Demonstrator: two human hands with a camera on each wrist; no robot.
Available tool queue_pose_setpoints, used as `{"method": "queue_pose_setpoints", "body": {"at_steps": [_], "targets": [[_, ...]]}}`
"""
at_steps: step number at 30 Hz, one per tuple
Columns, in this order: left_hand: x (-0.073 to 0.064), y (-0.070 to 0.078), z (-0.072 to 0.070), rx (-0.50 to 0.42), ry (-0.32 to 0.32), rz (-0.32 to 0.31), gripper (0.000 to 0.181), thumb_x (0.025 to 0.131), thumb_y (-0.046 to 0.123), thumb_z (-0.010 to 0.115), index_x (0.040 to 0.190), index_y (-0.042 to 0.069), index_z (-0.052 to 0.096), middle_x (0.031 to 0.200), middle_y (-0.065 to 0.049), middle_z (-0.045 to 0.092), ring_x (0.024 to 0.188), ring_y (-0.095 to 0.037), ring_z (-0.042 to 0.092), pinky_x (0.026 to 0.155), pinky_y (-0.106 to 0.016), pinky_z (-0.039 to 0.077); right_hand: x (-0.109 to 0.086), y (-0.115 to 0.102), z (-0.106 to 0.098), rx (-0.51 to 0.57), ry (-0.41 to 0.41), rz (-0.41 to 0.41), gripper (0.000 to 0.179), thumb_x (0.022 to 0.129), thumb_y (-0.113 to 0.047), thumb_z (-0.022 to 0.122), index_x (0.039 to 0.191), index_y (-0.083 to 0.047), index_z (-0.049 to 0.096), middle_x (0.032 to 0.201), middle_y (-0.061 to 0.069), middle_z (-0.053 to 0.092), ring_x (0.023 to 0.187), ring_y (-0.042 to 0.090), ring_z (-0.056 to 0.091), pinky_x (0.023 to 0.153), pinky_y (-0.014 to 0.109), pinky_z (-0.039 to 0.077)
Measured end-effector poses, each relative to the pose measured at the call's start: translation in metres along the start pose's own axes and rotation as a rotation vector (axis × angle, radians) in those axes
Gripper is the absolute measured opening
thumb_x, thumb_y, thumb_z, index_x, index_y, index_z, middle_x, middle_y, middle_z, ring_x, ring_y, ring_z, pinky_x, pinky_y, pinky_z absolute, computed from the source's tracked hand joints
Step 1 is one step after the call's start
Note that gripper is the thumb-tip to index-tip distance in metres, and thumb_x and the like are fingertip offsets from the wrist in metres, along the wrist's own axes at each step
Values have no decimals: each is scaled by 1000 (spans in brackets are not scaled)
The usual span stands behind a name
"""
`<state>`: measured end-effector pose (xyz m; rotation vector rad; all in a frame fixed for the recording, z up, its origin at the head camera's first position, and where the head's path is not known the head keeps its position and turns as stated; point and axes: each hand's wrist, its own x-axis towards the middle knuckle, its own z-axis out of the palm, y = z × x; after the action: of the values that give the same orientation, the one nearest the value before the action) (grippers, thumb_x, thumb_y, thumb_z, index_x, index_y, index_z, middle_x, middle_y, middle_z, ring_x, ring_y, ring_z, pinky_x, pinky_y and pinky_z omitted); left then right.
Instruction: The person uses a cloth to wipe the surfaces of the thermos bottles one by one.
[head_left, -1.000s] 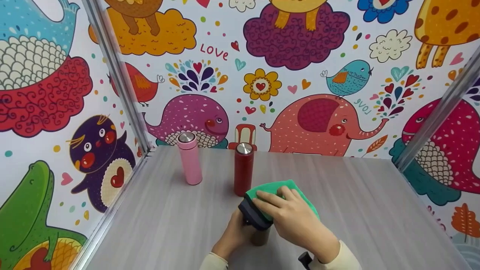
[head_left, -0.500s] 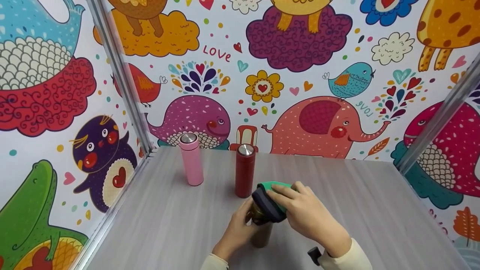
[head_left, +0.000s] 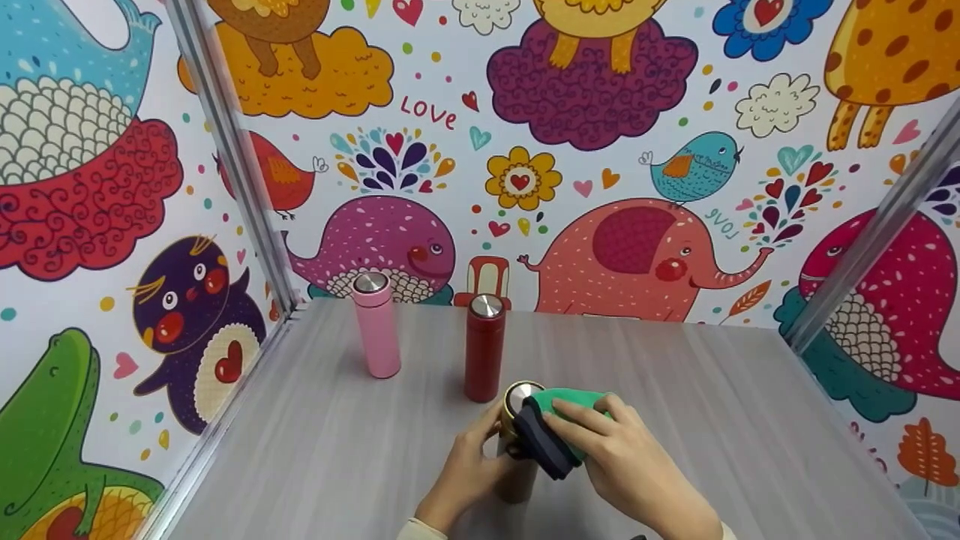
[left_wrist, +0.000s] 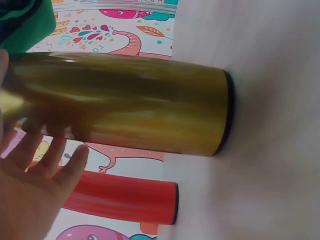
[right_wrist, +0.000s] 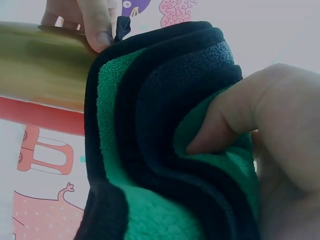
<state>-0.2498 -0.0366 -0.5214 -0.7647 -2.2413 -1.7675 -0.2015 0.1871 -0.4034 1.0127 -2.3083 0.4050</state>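
Observation:
A gold thermos bottle (head_left: 517, 484) with a steel-topped lid stands upright near the front of the table. My left hand (head_left: 469, 469) holds it around its upper part, and in the left wrist view the fingers (left_wrist: 72, 167) lie along one side of the gold body (left_wrist: 135, 102). In my right hand (head_left: 630, 461) is a folded green cloth with dark edging (head_left: 551, 442), pressed to the right side of the bottle's top. The thumb (right_wrist: 215, 125) pushes into the cloth's folds (right_wrist: 160, 120) in the right wrist view. Part of the lid shows beside the cloth.
Just behind the gold bottle stands a red thermos bottle (head_left: 485, 356). A pink thermos bottle (head_left: 379, 334) is farther back to the left. Cartoon-printed walls (head_left: 585, 172) with metal corner posts (head_left: 232, 150) enclose the grey table (head_left: 712, 420) at the back and sides.
The cloth, earlier draped over the bottle's top, has slid with my right hand to its right side, uncovering the steel lid. My left hand stays around the bottle.

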Motion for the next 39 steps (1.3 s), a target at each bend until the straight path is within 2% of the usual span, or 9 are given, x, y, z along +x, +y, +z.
{"method": "queue_pose_setpoints", "body": {"at_steps": [3, 7, 10, 13, 17, 21, 27, 34, 39], "targets": [[-1, 3, 0, 13, 34, 3, 75, 82, -6, 72, 150, 6, 45, 144, -8, 53, 128, -21, 53, 100, -36, 49, -8, 4, 7, 44, 72, -11, 65, 72, 13, 75, 129, -19, 70, 131, -1, 64, 95, 18, 50, 72, 33, 53], [-8, 6, -3, -29, 130, -13, 69, 86, 3, 75, 148, 1, 45, 138, -14, 57, 124, -27, 56, 98, -36, 50, -19, 11, 19, 136, 225, -9, 68, 71, 21, 55, 129, -11, 69, 130, 7, 65, 97, 19, 53, 76, 24, 48], [-16, 6, -6, -89, 274, -58, 63, 88, 13, 79, 141, -4, 49, 130, -20, 61, 120, -32, 58, 95, -38, 51, -28, 13, 22, 216, 308, 55, 73, 67, 24, 45, 129, -7, 68, 130, 11, 64, 96, 18, 53, 76, 20, 44], [-22, 7, -9, -154, 462, -149, 52, 88, 11, 78, 131, -5, 53, 118, -18, 66, 112, -29, 63, 92, -36, 54, -36, 10, 18, 291, 343, 156, 77, 66, 31, 44, 131, -4, 66, 132, 15, 63, 97, 17, 51, 75, 19, 41], [-27, 19, -14, -455, 665, -242, 44, 98, 9, 65, 135, -7, 46, 116, -15, 60, 106, -22, 61, 91, -39, 54, -37, 2, 7, 370, 397, 220, 77, 64, 34, 41, 130, 3, 64, 130, 22, 62, 102, 18, 52, 81, 20, 41], [-28, 40, -19, -812, 790, -250, 38, 106, 22, 51, 135, -2, 42, 117, -14, 52, 105, -24, 59, 93, -47, 50, -34, -7, 0, 425, 448, 236, 75, 63, 35, 39, 129, 8, 62, 128, 28, 60, 110, 20, 55, 91, 21, 41], [-26, 65, -26, -992, 854, -292, 43, 104, 41, 50, 125, 4, 50, 114, -11, 53, 100, -27, 59, 91, -44, 53, -33, -13, 5, 518, 497, 227, 71, 62, 37, 40, 126, 14, 60, 126, 32, 60, 110, 20, 56, 94, 21, 44], [-27, 69, -25, -1018, 866, -335, 42, 104, 41, 49, 124, 3, 51, 114, -12, 53, 100, -28, 58, 88, -43, 54, -25, -18, 19, 594, 510, 97, 68, 59, 34, 40, 123, 18, 59, 125, 32, 59, 109, 23, 54, 94, 23, 45], [-28, 70, -24, -1042, 842, -323, 45, 105, 42, 45, 125, 3, 51, 115, -13, 55, 101, -28, 60, 90, -44, 54, -18, -17, 35, 606, 464, 98, 70, 61, 34, 44, 126, 13, 61, 126, 27, 61, 112, 23, 57, 93, 25, 44]]}}
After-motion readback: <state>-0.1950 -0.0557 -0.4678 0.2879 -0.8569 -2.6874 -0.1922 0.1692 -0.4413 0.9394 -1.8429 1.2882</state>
